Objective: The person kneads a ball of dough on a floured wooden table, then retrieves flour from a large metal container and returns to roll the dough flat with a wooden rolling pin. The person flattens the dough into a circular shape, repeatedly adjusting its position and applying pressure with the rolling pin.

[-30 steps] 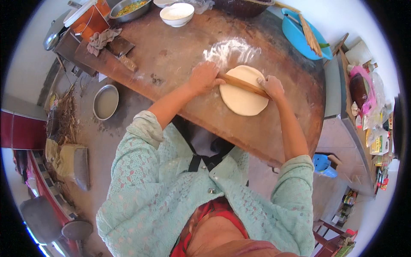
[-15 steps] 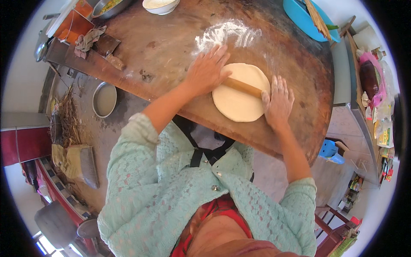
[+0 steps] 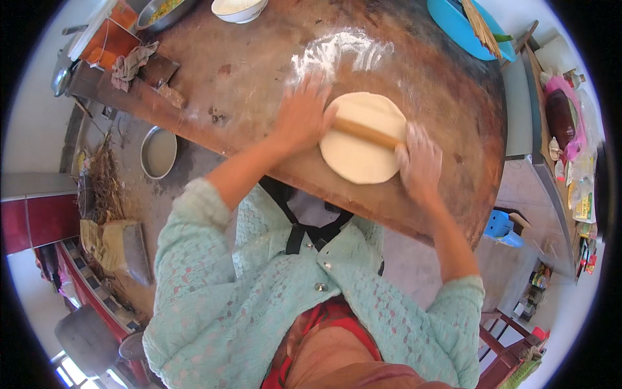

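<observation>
Pin has come back toward you since half a second ago: your hands were spread further up the board, now they sit lower and closer in, so you're on the return stroke. The dough round [image 3: 361,139] looks slightly wider and still near-circular, so my read is the sheet is thinning evenly and there's more rolling to go.

Grip: your left hand [image 3: 301,117] lies flat, palm down, fingers loosely spread over the left end of the wooden rolling pin [image 3: 366,133], at 9 o'clock of the dough. Your right hand [image 3: 421,165] is motion-blurred; it presses on the pin's right end at about 4 o'clock of the dough, and I can't tell whether the fingers curl round it. Neither hand looks clenched: pressing, not clasping.

The dough lies flat on the round wooden board [image 3: 246,84], right of centre, pin across its middle on a diagonal. Loose flour patch [image 3: 340,52] at 12 o'clock of the dough, just beyond your left fingertips. White bowl [image 3: 238,8] at the far rim, blue basin [image 3: 463,26] at 1 o'clock.
</observation>
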Available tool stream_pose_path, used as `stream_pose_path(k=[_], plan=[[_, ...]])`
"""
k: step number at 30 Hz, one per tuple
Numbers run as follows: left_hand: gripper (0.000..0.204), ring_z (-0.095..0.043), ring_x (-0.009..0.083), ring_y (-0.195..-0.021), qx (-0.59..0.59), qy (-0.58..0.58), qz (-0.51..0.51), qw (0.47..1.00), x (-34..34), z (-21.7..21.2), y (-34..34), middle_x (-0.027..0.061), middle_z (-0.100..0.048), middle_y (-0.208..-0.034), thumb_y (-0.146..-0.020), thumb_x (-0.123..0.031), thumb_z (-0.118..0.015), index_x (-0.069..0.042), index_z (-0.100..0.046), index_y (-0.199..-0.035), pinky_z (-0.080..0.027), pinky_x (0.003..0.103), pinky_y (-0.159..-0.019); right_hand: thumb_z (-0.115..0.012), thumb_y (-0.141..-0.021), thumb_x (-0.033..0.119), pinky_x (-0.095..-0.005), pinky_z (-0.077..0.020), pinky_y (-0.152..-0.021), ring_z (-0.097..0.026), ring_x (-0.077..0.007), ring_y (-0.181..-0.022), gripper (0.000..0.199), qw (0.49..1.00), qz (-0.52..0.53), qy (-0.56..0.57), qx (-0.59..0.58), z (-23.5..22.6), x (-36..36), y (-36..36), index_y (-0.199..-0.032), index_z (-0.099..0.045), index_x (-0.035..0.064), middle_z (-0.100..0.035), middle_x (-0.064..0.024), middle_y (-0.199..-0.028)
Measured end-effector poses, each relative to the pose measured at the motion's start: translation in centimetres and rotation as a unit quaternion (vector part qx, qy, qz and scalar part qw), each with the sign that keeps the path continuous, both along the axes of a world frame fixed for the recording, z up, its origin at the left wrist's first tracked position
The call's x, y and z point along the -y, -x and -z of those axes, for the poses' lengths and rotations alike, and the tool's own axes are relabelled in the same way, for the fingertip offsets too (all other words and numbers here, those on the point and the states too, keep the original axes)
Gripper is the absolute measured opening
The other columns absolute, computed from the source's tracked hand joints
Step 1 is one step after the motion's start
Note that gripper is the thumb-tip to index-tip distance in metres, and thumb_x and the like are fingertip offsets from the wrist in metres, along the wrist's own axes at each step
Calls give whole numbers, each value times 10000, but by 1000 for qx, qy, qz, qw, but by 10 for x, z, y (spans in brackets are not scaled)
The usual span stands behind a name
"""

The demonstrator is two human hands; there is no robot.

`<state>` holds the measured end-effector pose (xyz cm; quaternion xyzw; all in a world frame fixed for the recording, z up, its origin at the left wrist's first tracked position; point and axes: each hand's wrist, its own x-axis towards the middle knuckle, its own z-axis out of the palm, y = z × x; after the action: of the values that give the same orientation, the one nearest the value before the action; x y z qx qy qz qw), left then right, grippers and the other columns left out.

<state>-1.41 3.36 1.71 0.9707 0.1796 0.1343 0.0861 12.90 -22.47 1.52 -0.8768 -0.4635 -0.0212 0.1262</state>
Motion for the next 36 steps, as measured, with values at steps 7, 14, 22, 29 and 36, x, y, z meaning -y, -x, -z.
stream_pose_path(k=[7, 14, 22, 29, 36], plan=[[547, -378, 322, -1355, 41, -45, 11, 998, -6, 3, -9, 181, -379, -1475, -957, -389, -464, -25, -458, -1365, -388, 487, -988, -434, -964, 417, -515, -201, -1124, -317, -309, -1401, 576, 998, -11, 15, 61, -6, -26, -21, -1458, -380, 127, -363, -151, -1505], [560, -287, 340, -1409, 76, -37, -134, 987, -60, 5, -97, 181, -324, -1510, -976, -413, -423, -18, -459, -1372, -279, 571, -1077, -398, -975, 502, -549, -266, -1093, -306, -294, -1411, 570, 992, 87, 1, 95, -11, -108, -119, -1433, -424, 163, -353, -146, -1513], [570, -319, 335, -1393, -4, 0, 1, 1000, 2, 1, -9, 202, -364, -1481, -963, -397, -446, -17, -440, -1388, -280, 552, -1084, -457, -954, 439, -496, -267, -1099, -343, -301, -1389, 593, 997, -16, 28, 72, -4, -24, -32, -1427, -408, 85, -385, -152, -1492], [515, -330, 341, -1383, 61, -29, -41, 997, -34, 4, -55, 195, -378, -1471, -964, -348, -441, -9, -466, -1351, -294, 540, -1085, -460, -954, 463, -502, -266, -1100, -337, -291, -1392, 564, 996, 7, 41, 83, -16, -82, -67, -1421, -440, 147, -401, -136, -1484], [554, -290, 346, -1406, 64, -99, -135, 984, -76, 5, -114, 205, -348, -1491, -968, -370, -422, -1, -443, -1379, -256, 562, -1108, -428, -968, 487, -516, -268, -1105, -321, -289, -1402, 552, 992, 65, 5, 106, -10, -140, -141, -1439, -422, 199, -379, -133, -1498]])
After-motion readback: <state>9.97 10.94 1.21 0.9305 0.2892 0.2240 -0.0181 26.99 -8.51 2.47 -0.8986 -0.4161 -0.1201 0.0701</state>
